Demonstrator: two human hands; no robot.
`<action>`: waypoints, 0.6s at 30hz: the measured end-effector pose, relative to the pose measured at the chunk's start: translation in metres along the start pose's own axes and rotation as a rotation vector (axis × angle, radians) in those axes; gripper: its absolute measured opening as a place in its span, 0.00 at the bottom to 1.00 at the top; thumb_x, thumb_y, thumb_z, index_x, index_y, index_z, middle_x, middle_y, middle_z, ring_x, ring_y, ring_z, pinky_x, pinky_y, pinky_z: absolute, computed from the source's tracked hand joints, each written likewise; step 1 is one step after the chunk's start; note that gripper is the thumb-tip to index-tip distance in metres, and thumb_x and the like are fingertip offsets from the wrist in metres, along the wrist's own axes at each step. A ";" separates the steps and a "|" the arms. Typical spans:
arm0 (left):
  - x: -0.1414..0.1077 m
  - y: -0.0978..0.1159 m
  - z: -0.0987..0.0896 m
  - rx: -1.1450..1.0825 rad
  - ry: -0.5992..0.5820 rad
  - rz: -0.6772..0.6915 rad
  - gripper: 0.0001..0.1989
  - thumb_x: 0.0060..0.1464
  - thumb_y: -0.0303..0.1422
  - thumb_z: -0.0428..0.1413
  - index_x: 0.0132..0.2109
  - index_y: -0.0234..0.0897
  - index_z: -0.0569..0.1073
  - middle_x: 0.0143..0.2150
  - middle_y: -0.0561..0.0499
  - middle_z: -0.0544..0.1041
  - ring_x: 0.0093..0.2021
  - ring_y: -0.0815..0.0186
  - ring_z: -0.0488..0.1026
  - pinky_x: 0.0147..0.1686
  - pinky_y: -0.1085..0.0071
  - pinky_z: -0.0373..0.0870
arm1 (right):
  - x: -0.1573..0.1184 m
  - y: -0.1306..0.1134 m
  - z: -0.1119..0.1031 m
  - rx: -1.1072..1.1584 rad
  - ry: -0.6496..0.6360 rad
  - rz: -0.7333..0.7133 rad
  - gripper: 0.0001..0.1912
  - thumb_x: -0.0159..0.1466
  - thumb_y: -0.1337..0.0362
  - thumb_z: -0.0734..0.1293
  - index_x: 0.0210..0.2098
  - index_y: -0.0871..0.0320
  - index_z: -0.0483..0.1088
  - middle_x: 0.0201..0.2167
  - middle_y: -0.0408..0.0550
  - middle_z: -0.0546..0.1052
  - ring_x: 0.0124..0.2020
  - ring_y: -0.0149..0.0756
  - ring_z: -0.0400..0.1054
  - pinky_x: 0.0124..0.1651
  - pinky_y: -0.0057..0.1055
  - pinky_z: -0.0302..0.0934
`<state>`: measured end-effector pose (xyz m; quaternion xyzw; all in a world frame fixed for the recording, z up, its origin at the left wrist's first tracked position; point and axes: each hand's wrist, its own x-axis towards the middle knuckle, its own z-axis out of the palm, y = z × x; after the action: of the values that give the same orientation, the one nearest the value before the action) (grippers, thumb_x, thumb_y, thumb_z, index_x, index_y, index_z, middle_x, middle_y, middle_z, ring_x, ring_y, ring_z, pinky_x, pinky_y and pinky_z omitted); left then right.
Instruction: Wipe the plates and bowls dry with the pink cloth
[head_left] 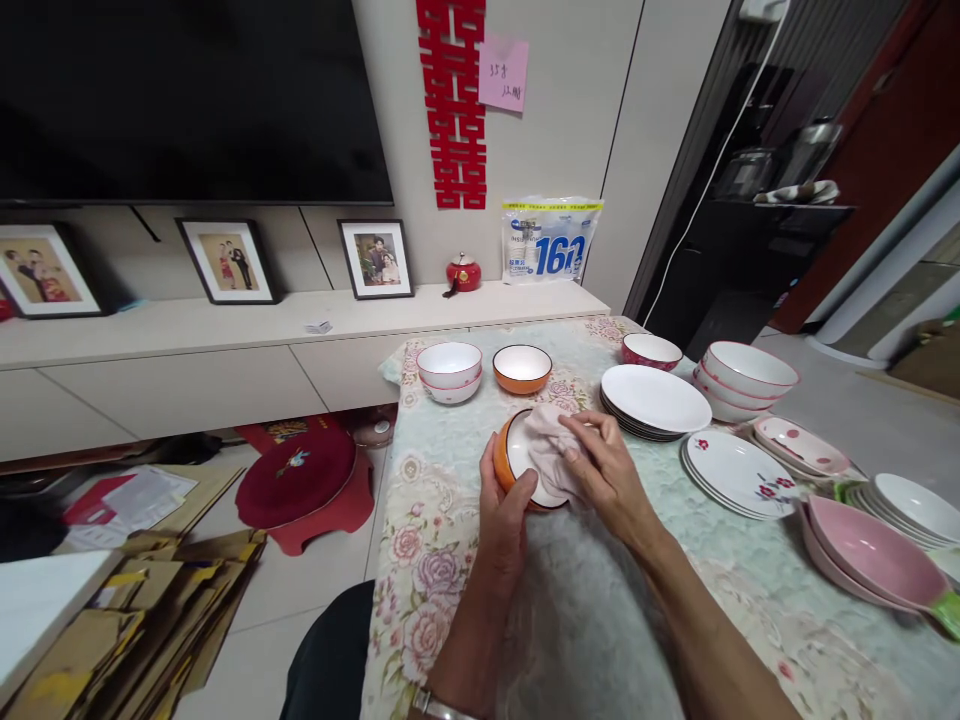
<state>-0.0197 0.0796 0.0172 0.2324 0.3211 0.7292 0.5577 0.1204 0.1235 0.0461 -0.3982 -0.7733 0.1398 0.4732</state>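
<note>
An orange bowl (516,452) with a white inside and dark rim is tilted above the table, its left side gripped by my left hand (504,505), thumb over the rim. My right hand (606,470) holds a pale pink cloth (546,432) pressed into the bowl's right part; the cloth covers much of the inside. Just behind, another orange bowl (523,368) sits upright on the table. To its left stand two stacked white bowls (450,370) with pink rims.
A flowered cloth covers the table (435,560). On the right are white plates (656,398), flower-patterned plates (739,472), large stacked bowls (750,375), a red bowl (651,352) and pink dishes (874,550). A red stool (300,475) and flattened cardboard (172,610) are at left.
</note>
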 end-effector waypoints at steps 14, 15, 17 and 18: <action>-0.011 -0.009 0.004 0.255 -0.186 -0.017 0.47 0.47 0.31 0.63 0.70 0.37 0.48 0.70 0.39 0.59 0.67 0.54 0.61 0.65 0.60 0.59 | -0.008 0.001 0.024 -0.141 -0.289 0.126 0.07 0.59 0.71 0.62 0.32 0.56 0.71 0.34 0.46 0.70 0.34 0.35 0.64 0.37 0.29 0.59; -0.010 -0.010 0.003 0.262 -0.181 0.002 0.47 0.48 0.32 0.63 0.70 0.37 0.47 0.70 0.39 0.59 0.67 0.54 0.61 0.65 0.60 0.59 | -0.007 -0.002 0.024 -0.084 -0.322 0.144 0.06 0.57 0.71 0.62 0.30 0.56 0.71 0.31 0.44 0.70 0.33 0.34 0.63 0.36 0.28 0.58; -0.008 -0.011 0.000 0.299 -0.169 0.043 0.47 0.48 0.34 0.63 0.70 0.37 0.48 0.69 0.38 0.59 0.67 0.54 0.60 0.65 0.59 0.57 | -0.007 -0.005 0.025 0.121 -0.388 0.198 0.05 0.54 0.70 0.63 0.28 0.57 0.71 0.29 0.43 0.70 0.32 0.33 0.63 0.36 0.27 0.57; -0.008 -0.011 -0.001 0.320 -0.164 0.057 0.46 0.48 0.34 0.63 0.69 0.38 0.49 0.69 0.39 0.60 0.67 0.53 0.60 0.65 0.59 0.57 | -0.007 -0.007 0.025 0.262 -0.414 0.254 0.05 0.54 0.69 0.64 0.29 0.57 0.71 0.29 0.43 0.70 0.32 0.33 0.64 0.36 0.27 0.58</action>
<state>-0.0109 0.0738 0.0083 0.3860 0.3800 0.6629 0.5170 0.0980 0.1178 0.0332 -0.3905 -0.7727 0.3752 0.3312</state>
